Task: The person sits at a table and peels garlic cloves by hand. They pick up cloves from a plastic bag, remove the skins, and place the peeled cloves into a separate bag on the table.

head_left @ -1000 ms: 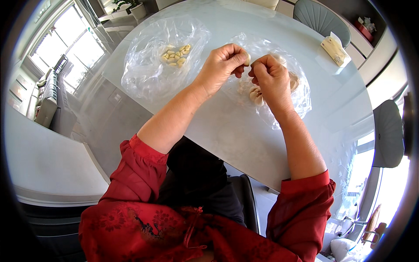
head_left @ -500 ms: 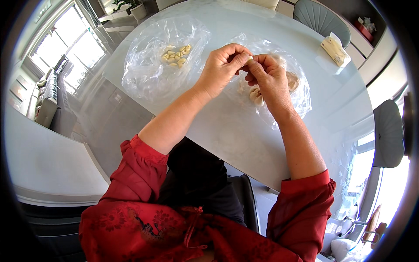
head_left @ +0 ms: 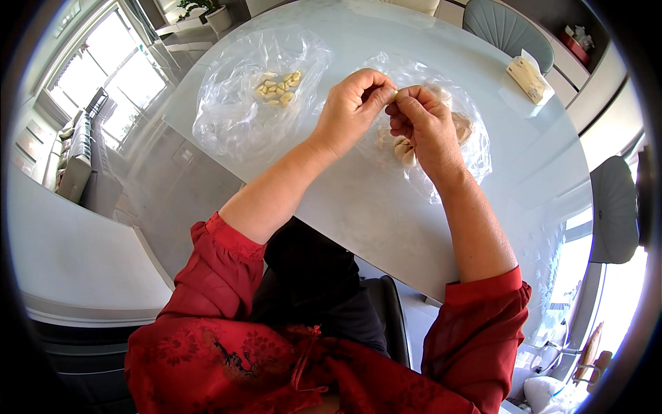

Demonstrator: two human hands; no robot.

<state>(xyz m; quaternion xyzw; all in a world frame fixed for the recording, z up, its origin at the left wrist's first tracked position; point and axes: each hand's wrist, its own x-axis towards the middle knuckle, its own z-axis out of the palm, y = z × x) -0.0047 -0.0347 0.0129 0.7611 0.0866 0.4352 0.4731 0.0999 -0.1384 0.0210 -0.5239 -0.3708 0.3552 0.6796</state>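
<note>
Above the table, my left hand and my right hand meet fingertip to fingertip. Both pinch one small pale garlic clove, mostly hidden by the fingers. Beneath my right hand spreads a clear plastic bag holding whole garlic; a garlic bulb shows beside the wrist and another bulb lies to its right. To the left, a second clear plastic bag carries a small pile of peeled garlic cloves.
The glossy pale table has a curved far edge. A tissue pack lies at the far right. Grey chairs stand beyond the table and at its right. A black seat edge shows beside my legs.
My fingertips have shifted slightly around the garlic clove, and less of it shows now. Both bags and their garlic stay in place.
</note>
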